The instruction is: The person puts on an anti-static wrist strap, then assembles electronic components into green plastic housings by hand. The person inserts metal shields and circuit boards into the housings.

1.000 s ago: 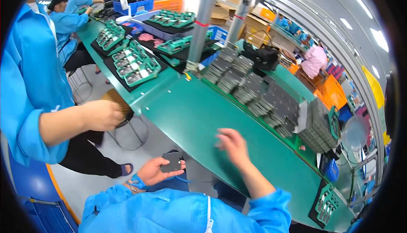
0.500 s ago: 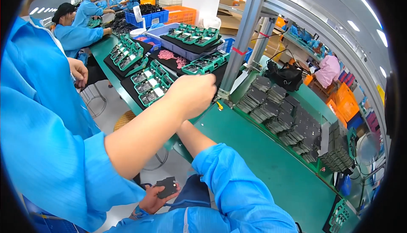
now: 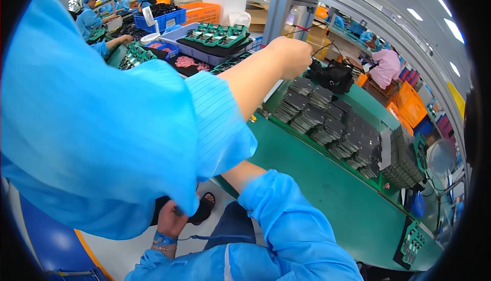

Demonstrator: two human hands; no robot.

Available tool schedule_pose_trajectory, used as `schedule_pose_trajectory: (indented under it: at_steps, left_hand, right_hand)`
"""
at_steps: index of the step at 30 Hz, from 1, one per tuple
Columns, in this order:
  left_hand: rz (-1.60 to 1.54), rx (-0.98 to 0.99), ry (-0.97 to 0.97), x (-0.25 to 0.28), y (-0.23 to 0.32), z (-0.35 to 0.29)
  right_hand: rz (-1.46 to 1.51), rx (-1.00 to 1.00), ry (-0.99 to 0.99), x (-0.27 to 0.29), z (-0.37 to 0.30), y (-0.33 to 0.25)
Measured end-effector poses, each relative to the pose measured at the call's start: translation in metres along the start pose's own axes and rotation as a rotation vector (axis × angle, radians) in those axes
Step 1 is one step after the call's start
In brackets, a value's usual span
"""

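My left hand, with a blue strap at its wrist, is low over my lap. Its fingers look curled and a small dark edge shows at them, but a co-worker's blue sleeve covers most of what they hold. From the lower right, my right forearm reaches to the edge of the green bench; the same sleeve hides my right hand. Across the front of me stretches the co-worker's arm, its closed hand near the metal post. Stacked dark grey flat plates stand right of it.
Green fixtures sit on a black mat at the back, near pink pieces and a blue crate. A metal post rises beside the plates. Another green fixture lies at lower right. A black bag rests behind the stacks.
The co-worker's arm has swung right and forward, its sleeve now covering my right hand's area and part of my left hand. The dark plate in my left hand is mostly hidden now.
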State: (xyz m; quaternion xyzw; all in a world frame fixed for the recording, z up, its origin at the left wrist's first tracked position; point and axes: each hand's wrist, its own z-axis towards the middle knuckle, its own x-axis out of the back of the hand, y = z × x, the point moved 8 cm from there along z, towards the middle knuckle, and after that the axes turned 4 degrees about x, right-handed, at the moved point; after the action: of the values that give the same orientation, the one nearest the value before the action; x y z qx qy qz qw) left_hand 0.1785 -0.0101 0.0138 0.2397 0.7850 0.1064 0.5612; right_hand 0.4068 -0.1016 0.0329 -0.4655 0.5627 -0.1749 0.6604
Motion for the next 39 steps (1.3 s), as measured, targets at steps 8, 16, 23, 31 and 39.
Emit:
schedule_pose_trajectory:
  at_steps: [8,16,23,31,39]
  left_hand:
    - [-0.124,-0.101,-0.078,-0.020,0.002,-0.002]
    - [0.063,0.199,-0.227,-0.081,-0.079,-0.027]
    - [0.325,0.623,-0.394,-0.144,-0.179,-0.056]
    - [0.416,0.775,-0.408,-0.189,-0.256,-0.061]
    - [0.493,0.952,-0.446,-0.212,-0.320,-0.081]
  right_hand:
    - [-0.147,-0.160,0.384,0.015,-0.131,-0.056]
    - [-0.211,-0.165,0.437,0.112,-0.310,-0.127]
    - [-0.366,-0.094,0.760,0.221,-0.451,-0.174]
    - [-0.782,0.253,1.019,0.222,-0.530,-0.212]
    - [-1.612,0.547,0.230,0.100,-0.514,-0.185]
